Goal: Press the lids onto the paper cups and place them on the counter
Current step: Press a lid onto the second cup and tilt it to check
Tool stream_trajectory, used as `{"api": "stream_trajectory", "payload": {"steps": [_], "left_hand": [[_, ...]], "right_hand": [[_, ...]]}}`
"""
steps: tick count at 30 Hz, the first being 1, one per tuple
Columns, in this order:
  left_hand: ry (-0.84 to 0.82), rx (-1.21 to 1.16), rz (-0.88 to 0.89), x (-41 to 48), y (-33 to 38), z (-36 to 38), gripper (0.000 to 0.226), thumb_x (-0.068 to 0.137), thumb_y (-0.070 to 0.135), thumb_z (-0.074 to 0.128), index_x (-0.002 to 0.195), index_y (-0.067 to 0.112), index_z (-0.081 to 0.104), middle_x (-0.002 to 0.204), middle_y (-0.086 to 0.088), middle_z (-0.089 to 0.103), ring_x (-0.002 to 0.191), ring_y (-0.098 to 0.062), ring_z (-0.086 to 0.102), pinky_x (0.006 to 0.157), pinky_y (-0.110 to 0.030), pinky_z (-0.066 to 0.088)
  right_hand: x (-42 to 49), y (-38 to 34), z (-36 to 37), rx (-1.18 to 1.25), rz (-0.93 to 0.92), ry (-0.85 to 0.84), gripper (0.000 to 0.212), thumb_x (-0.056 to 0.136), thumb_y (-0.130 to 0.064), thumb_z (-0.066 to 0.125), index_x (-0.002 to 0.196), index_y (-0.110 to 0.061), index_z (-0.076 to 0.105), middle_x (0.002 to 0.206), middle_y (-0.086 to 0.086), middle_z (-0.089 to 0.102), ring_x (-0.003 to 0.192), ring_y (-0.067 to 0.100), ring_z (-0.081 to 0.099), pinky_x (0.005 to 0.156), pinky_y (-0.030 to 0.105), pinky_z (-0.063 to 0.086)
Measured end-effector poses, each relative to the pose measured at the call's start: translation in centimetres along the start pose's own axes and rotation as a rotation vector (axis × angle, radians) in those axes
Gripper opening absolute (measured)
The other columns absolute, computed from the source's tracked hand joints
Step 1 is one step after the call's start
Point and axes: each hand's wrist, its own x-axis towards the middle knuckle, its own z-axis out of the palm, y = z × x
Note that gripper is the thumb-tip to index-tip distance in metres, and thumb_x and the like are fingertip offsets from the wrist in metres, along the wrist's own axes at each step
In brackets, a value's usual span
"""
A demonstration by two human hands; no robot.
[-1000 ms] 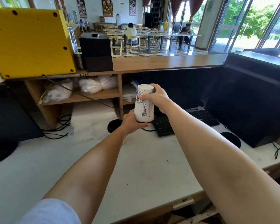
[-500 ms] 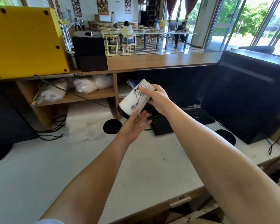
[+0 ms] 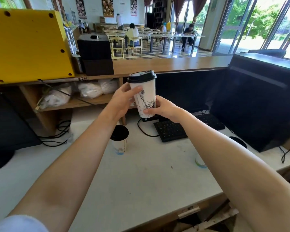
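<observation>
A white paper cup [image 3: 145, 97] with black drawings stands upright in the air above the desk, a black lid [image 3: 141, 75] on its top. My right hand [image 3: 164, 108] grips its lower part from the right. My left hand [image 3: 122, 102] touches its left side, fingers curved round the wall. A second lidded cup [image 3: 119, 139] stands on the white desk [image 3: 141, 181] below my left wrist. Part of a third cup [image 3: 199, 162] shows behind my right forearm.
A black keyboard [image 3: 171, 131] lies behind the cups, with a dark monitor [image 3: 258, 101] at the right. The wooden counter [image 3: 171, 64] runs above the desk at the back, bearing a black box [image 3: 95, 54] and a yellow panel [image 3: 27, 42]. Cables trail at the left.
The cup was upside down, then tilted; now it is upright with its lid on top. My left hand went from under it to its side. More cups on the desk have come into view.
</observation>
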Motion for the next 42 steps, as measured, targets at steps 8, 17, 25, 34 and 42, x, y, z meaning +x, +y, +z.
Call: {"api": "stream_trajectory", "payload": {"steps": [8, 17, 25, 34, 42], "left_hand": [[-0.100, 0.259, 0.050, 2.0, 3.2, 0.3, 0.054, 0.076, 0.008, 0.073, 0.126, 0.012, 0.053, 0.121, -0.006, 0.065, 0.109, -0.020, 0.063, 0.086, -0.035, 0.054], [-0.147, 0.342, -0.241, 4.0, 1.2, 0.1, 0.067, 0.080, 0.014, 0.071, 0.136, 0.031, 0.039, 0.120, -0.003, 0.059, 0.112, -0.022, 0.058, 0.090, -0.043, 0.052], [0.181, 0.304, -0.336, 2.1, -9.7, 0.7, 0.078, 0.068, 0.020, 0.081, 0.137, 0.019, 0.042, 0.134, -0.003, 0.052, 0.123, -0.022, 0.049, 0.101, -0.038, 0.045], [0.348, 0.256, -0.357, -0.7, -19.0, 0.7, 0.076, 0.077, 0.013, 0.074, 0.141, 0.024, 0.035, 0.140, 0.002, 0.047, 0.122, -0.011, 0.044, 0.085, -0.017, 0.041], [0.362, 0.202, -0.335, -1.4, -22.0, -0.1, 0.075, 0.078, 0.010, 0.073, 0.140, 0.027, 0.035, 0.130, 0.011, 0.047, 0.121, -0.004, 0.040, 0.100, -0.025, 0.038]], "right_hand": [[1.0, -3.5, -2.6, 0.097, -0.151, 0.156, 0.062, 0.075, -0.017, 0.077, 0.129, -0.010, 0.048, 0.122, 0.006, 0.061, 0.113, 0.019, 0.058, 0.096, 0.035, 0.049], [3.7, -0.9, -2.4, 0.054, -0.042, 0.265, 0.073, 0.069, -0.013, 0.080, 0.133, -0.013, 0.044, 0.125, 0.005, 0.058, 0.114, 0.023, 0.057, 0.096, 0.042, 0.050], [5.1, 8.6, 3.6, 0.193, 0.150, 0.229, 0.073, 0.075, -0.004, 0.075, 0.138, -0.010, 0.039, 0.129, 0.008, 0.056, 0.110, 0.017, 0.054, 0.079, 0.025, 0.047], [5.2, 17.6, 8.2, 0.302, 0.204, 0.140, 0.073, 0.076, 0.007, 0.068, 0.137, -0.019, 0.039, 0.125, -0.002, 0.054, 0.115, 0.013, 0.052, 0.077, 0.018, 0.053], [5.4, 20.3, 10.2, 0.342, 0.202, 0.100, 0.074, 0.078, 0.001, 0.070, 0.140, -0.022, 0.038, 0.134, -0.003, 0.053, 0.124, 0.011, 0.049, 0.089, 0.022, 0.050]]}}
